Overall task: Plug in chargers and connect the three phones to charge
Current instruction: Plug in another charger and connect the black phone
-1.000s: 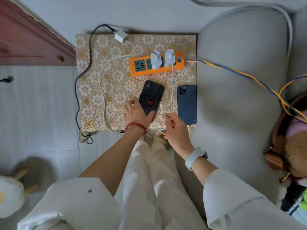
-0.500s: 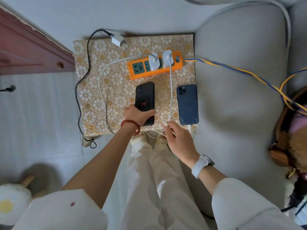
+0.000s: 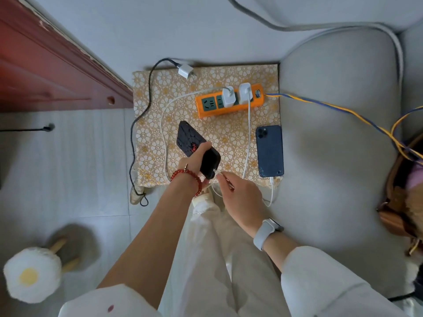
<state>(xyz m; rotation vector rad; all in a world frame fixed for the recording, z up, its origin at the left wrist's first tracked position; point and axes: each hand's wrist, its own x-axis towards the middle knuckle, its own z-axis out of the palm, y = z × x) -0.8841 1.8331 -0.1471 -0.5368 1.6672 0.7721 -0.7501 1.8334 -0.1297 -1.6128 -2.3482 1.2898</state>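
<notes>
fingers of our left hand [image 3: 194,160] are wrapped round the black phone [image 3: 198,148], thumb over its back, lifting its near end off the patterned bench [image 3: 206,76]; fingers of our right hand [image 3: 240,195] are pinched together on the plug of a white cable [image 3: 163,133], held right at the phone's bottom edge. going left to right: a black cable [image 3: 139,115] trails down the bench's left edge from a loose white charger [image 3: 185,71] that lies unplugged at the far edge, then the white cable looping down from the orange power strip [image 3: 229,102], then the black phone in our left hand, then the blue phone [image 3: 270,151] lying flat near the right edge with a cable [image 3: 272,191] at its near end. two white chargers [image 3: 237,96] stand in the strip. we judge that we are on the second phone: the plug tip sits at the port, but we cannot tell whether it is seated. the next move calls for lining the plug with the port and pushing it in along the phone's length, then setting the phone down. the third charger is not yet plugged in, and we see no third phone. the black phone's long axis runs diagonally, camera end far and left, port end near and right toward our right hand, back side up. the blue phone lies nearly straight away from us, camera end far.
</notes>
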